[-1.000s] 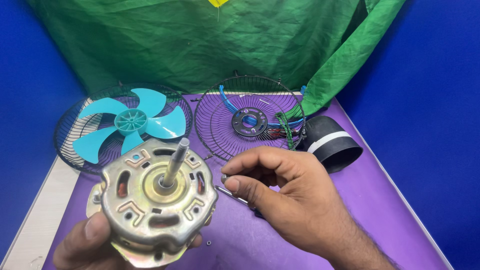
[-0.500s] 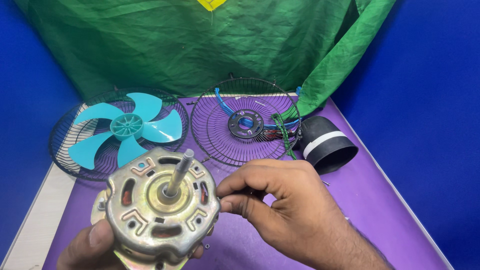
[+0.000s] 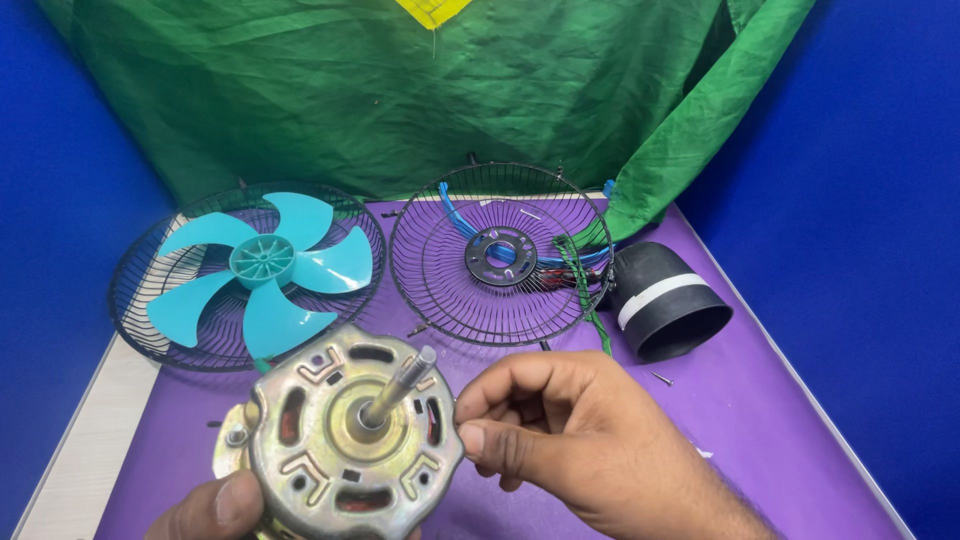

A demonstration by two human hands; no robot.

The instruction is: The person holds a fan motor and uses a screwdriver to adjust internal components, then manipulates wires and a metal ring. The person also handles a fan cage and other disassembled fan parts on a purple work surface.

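Purple cloth covers the surface [image 3: 760,440], with blue walls around it and a green sheet [image 3: 400,90] draped behind. Seen from the head camera, the left hand [image 3: 215,510] holds a round metal fan motor [image 3: 345,445] from below at the near edge, fingers clamped on its casing — its shaft [image 3: 400,385] points upward. The right hand [image 3: 590,450] pinches the motor's right rim, fingers together. Farther back lie a teal fan blade [image 3: 260,265] on a wire guard [image 3: 140,290], a second wire guard [image 3: 500,255] and a black cylinder cover [image 3: 665,300].
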